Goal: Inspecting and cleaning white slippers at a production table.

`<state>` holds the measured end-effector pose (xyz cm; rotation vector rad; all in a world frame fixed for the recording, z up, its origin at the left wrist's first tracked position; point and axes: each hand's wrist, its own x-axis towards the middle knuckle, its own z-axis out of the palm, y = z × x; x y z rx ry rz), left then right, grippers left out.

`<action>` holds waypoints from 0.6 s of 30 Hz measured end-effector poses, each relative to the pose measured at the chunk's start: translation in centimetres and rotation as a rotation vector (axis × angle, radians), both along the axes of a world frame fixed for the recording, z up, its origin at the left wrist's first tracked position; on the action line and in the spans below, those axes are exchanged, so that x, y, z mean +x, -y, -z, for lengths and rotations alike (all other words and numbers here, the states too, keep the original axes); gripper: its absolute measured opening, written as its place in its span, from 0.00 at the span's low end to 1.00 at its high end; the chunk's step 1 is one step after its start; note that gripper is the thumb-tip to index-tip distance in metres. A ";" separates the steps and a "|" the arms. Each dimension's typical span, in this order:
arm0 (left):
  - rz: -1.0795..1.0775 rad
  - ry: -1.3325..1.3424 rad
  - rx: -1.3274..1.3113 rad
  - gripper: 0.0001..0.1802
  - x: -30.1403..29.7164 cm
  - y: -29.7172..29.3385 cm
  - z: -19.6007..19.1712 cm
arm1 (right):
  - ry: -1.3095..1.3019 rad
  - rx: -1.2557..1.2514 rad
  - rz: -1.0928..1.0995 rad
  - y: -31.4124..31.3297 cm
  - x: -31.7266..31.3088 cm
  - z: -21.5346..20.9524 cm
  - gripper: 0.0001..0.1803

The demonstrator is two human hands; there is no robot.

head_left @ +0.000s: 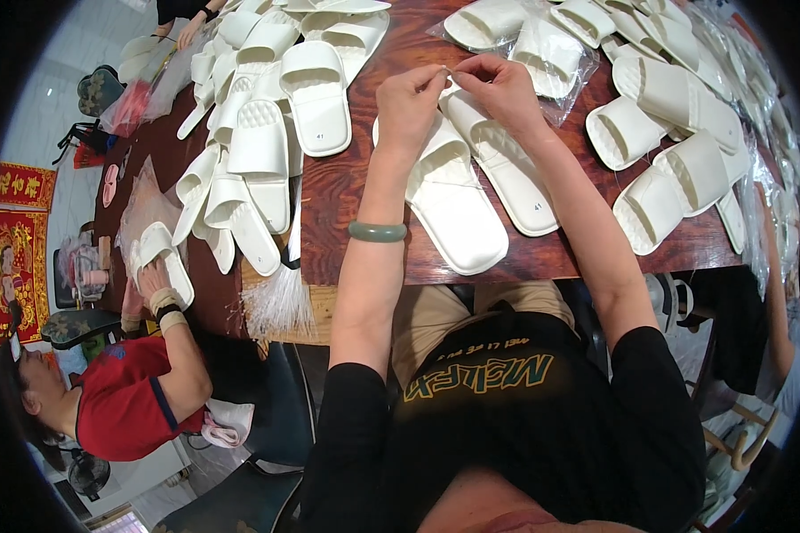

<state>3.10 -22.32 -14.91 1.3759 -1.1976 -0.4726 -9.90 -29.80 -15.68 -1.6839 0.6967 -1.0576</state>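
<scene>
Both hands meet over a pair of white moulded foam slippers (pixel 471 191) on the dark wooden counter (pixel 347 178). The left hand (pixel 409 98) and right hand (pixel 498 84) each pinch something tiny between them. Clear plastic bags (pixel 542 53) beyond hold more slippers.

Dark wooden table (pixel 347 191), pale tiled floor (pixel 53 98)

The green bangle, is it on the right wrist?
No, the green bangle sits on the left forearm, while the right hand and its wrist are bare.
</scene>
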 end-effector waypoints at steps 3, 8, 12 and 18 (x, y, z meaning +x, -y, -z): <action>0.001 0.009 -0.009 0.09 0.0 0.0 0.0 | 0.014 -0.025 0.023 -0.1 0.0 0.0 0.09; -0.006 0.006 -0.033 0.09 0.0 0.0 0.1 | -0.001 0.031 -0.016 -0.2 -0.2 -0.2 0.09; 0.009 0.010 -0.014 0.09 0.1 0.0 0.1 | -0.062 -0.024 0.044 -0.2 -0.1 -0.1 0.09; -0.002 -0.003 -0.022 0.09 -0.2 -0.1 -0.1 | -0.063 -0.011 0.023 -0.2 -0.1 -0.1 0.10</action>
